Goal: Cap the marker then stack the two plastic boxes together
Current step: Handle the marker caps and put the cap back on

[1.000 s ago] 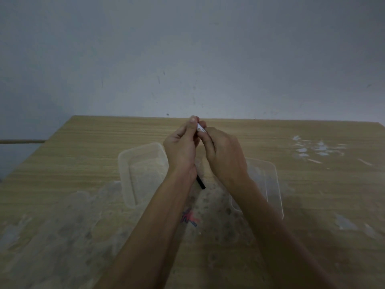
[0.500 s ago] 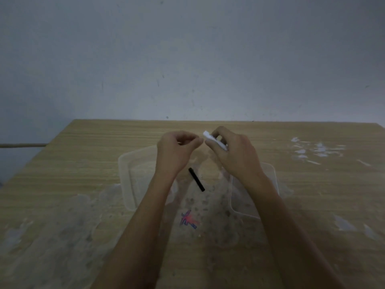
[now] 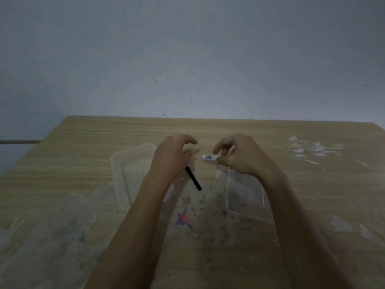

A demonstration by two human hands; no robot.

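Observation:
My right hand (image 3: 243, 157) pinches a short white marker (image 3: 210, 158) that points left, a little above the wooden table (image 3: 312, 184). A small gap away, my left hand (image 3: 173, 157) hovers with its fingers curled and apart, and I see nothing in it. Two clear plastic boxes rest apart on the table: the left box (image 3: 131, 163) lies partly behind my left wrist, and the right box (image 3: 245, 197) sits under my right wrist. A thin black stick (image 3: 194, 179) lies on the table between the boxes, its upper end hidden by my left hand.
A red and blue scribble (image 3: 184, 219) marks the table between my forearms. White scraps (image 3: 308, 149) are stuck at the far right, and cloudy smears cover the near left. A grey wall (image 3: 187, 59) rises behind the table's far edge.
My hands were joined around the white marker a second ago and have moved apart. The right hand kept the marker and lowered it. The left hand let go and its fingers spread.

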